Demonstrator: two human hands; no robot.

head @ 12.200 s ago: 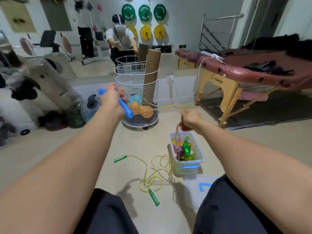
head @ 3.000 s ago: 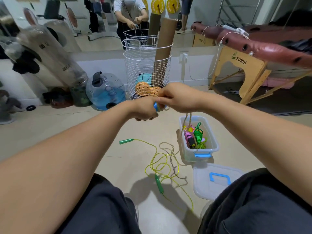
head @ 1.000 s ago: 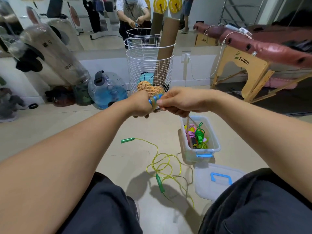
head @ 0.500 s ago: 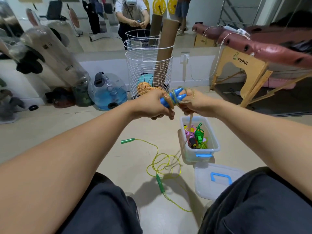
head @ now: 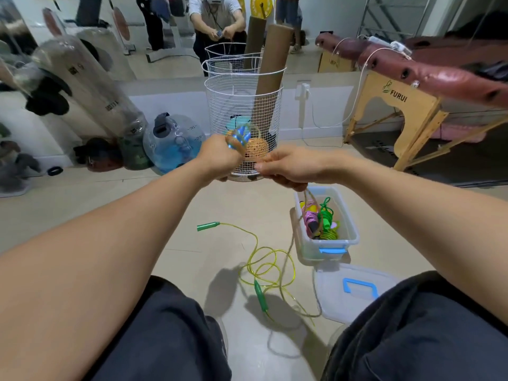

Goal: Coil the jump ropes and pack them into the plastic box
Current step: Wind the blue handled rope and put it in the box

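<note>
1. Centrally, just above mid-frame, the left hand [head: 220,158] is curled into a fist around the blue handles [head: 239,137] of a jump rope, smooth glossy plastic sticks poking up out of the grip, blurred, with loops of thin pale cord [head: 286,259] wound round them.
2. Just right of it, the right hand [head: 288,167] has its fingers folded down and pinches the same cord, which drops from under the palm, passes in front of the box and trails onto the floor at lower centre.
3. Right of centre on the floor sits the plastic box [head: 353,229], a small translucent rectangular tub with rounded corners and a blue clip on its near wall. Inside lie coiled ropes: a green bundle [head: 327,220], a pink wound one [head: 310,215], and something yellow at the far end.
4. Below the box, at lower right, its lid [head: 330,303] lies flat, frosted clear plastic with a blue loop handle, partly hidden by a dark trouser leg.
5. Lower centre, a loose yellow-green rope [head: 264,259] sprawls in slack loops on the smooth beige floor; one slim green handle [head: 208,226] lies left of the tangle, the other green handle [head: 260,295] below it.
6. Upper centre, behind the hands, stands a white wire-mesh basket [head: 217,105], cylindrical, holding a brown cardboard tube [head: 272,59] and an orange ball seen through the grid.
7. At upper right is a wooden-legged massage table [head: 412,111] with maroon padded vinyl.
8. Left of the basket, a clear rounded water jug [head: 176,143] rests against the wall.
</note>
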